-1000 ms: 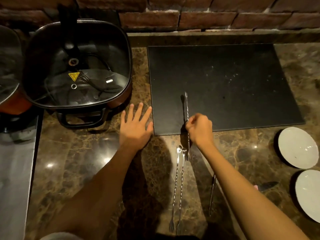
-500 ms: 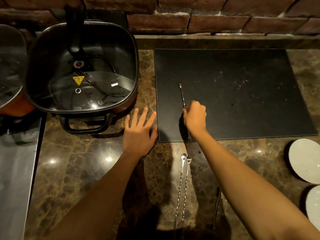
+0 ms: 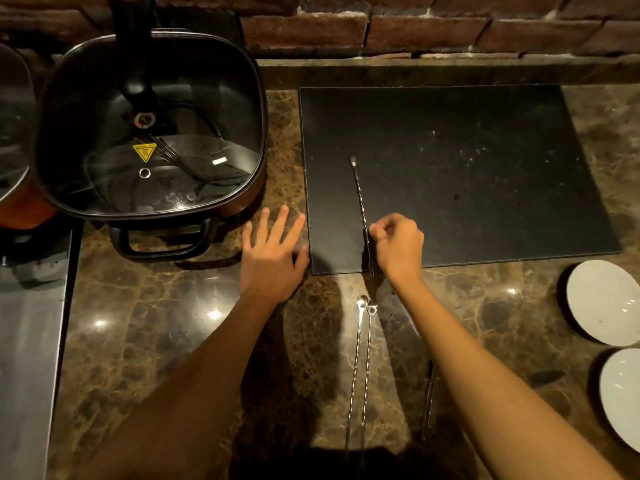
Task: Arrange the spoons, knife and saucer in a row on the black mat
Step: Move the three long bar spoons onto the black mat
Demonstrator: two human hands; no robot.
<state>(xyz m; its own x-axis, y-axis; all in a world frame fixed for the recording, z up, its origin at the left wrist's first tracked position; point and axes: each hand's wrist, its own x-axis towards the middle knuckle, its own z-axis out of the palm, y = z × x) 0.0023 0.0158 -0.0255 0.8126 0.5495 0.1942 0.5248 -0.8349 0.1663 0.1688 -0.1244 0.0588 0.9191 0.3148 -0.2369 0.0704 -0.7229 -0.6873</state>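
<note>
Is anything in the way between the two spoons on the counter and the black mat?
Nothing visible blocks them. The two spoons lie on bare counter just below the mat. Only the first spoon's forked end overhangs the mat's near edge there, beside the right hand.

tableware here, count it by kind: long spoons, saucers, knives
long twisted spoons: 3, one on the black mat at, two on the counter at and
white saucers: 2, at and
knives: 1, at, mostly behind the right forearm
total: 6
</note>
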